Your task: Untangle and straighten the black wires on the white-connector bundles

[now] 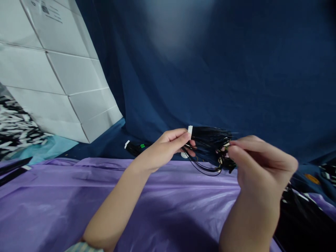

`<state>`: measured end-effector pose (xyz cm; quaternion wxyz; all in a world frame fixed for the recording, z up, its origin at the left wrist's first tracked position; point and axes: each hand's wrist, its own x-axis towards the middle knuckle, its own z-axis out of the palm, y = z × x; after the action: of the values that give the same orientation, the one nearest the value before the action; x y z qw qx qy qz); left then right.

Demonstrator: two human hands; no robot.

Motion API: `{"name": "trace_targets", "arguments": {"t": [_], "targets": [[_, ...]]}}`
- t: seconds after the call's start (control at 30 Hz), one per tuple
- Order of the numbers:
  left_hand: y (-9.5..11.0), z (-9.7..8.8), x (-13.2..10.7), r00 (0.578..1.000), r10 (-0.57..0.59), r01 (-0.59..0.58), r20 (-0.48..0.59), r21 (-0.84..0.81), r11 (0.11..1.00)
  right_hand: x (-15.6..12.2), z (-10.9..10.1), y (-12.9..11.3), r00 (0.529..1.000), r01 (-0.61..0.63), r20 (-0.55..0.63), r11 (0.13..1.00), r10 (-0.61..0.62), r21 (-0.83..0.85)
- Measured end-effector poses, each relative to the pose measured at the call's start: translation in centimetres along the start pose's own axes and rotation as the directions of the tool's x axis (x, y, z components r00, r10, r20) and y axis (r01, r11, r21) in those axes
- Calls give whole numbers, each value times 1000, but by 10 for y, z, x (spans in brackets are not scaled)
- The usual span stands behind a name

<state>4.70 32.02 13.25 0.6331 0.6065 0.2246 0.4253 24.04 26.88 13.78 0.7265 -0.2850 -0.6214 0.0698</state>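
A bundle of thin black wires with a white connector at one end spans the space between my hands. My left hand pinches the bundle at the connector, thumb on top. At the other end, my right hand has thumb and fingertips pressed together on the wire ends, where small pale tips show. A few wires loop down below the bundle. Behind my left wrist lies another black wire bundle with a white end and a green mark.
Purple plastic sheeting covers the near surface. White boxes are stacked at the left, beside a heap of black-and-white pieces. A dark blue cloth hangs behind. More black wires lie at the lower right.
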Motion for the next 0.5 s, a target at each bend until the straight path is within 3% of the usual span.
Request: {"name": "trace_targets", "arguments": {"t": [0.07, 0.13, 0.5], "targets": [[0, 0, 0, 1000, 15, -15, 0, -8, 1000, -2, 1, -6, 992, 14, 123, 983, 9, -186], [0, -1, 0, 1000, 26, -26, -4, -28, 999, -2, 1, -10, 986, 16, 164, 960, 31, -278], [6, 0, -4, 997, 26, -24, -67, 36, 999, -3, 6, -12, 996, 4, 86, 915, 33, -403]]}}
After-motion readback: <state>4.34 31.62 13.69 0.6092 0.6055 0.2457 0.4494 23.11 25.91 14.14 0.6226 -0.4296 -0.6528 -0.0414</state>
